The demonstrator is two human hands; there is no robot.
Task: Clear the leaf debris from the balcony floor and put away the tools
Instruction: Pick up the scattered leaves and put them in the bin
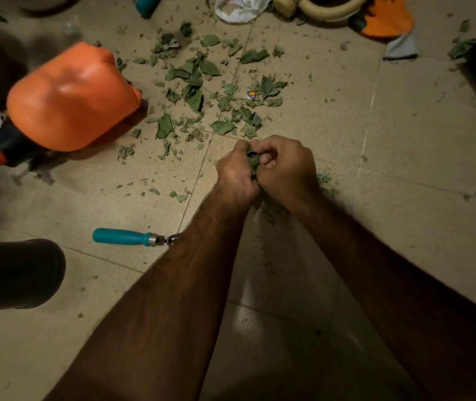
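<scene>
Floor tiles (404,169): beige, finely speckled
Leaf debris (193,82): dull green
Sprayer tank (69,99): bright orange, black neck
Hand tool handle (121,236): teal
Glove (387,21): orange, grey cuff
Hose (326,10): pale cream
Cloth (239,7): white

Glossy orange plastic sprayer (71,96) on matt speckled floor tiles (419,169).

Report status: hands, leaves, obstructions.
Grip: left hand and right hand both on a leaf clump. More leaf debris scattered ahead. Loose teal-handled tool by left forearm, orange sprayer on its side left of it.

Green leaf debris (202,82) scattered on tiled floor (404,169).
</scene>
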